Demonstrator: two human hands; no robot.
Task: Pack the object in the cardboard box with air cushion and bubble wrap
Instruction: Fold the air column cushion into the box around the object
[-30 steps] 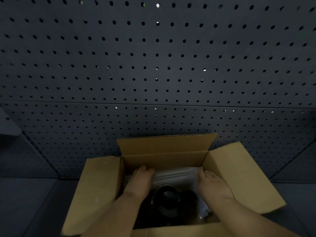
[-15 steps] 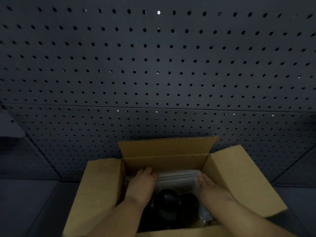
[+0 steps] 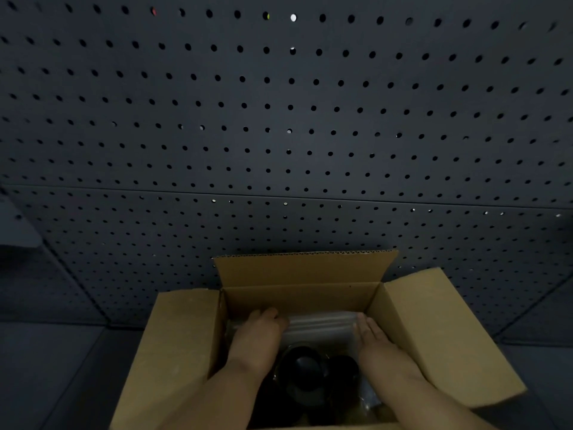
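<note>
An open cardboard box (image 3: pixel 428 330) sits at the bottom centre with its flaps spread. Inside lies a dark rounded object (image 3: pixel 305 369), and a clear plastic air cushion (image 3: pixel 319 328) lies across the far side of the box behind it. My left hand (image 3: pixel 257 339) rests palm down on the cushion's left end, fingers curled over it. My right hand (image 3: pixel 375 339) presses flat against the cushion's right end beside the box's right wall. The box floor is dark and mostly hidden.
A dark perforated pegboard wall (image 3: pixel 288 135) rises right behind the box. The box stands on a dark surface (image 3: pixel 46 367). A crinkled bit of clear plastic (image 3: pixel 369 398) shows in the box's near right corner.
Both hands have slid deeper into the box, pushing the air cushion down toward the far wall. The view has tilted up slightly.
</note>
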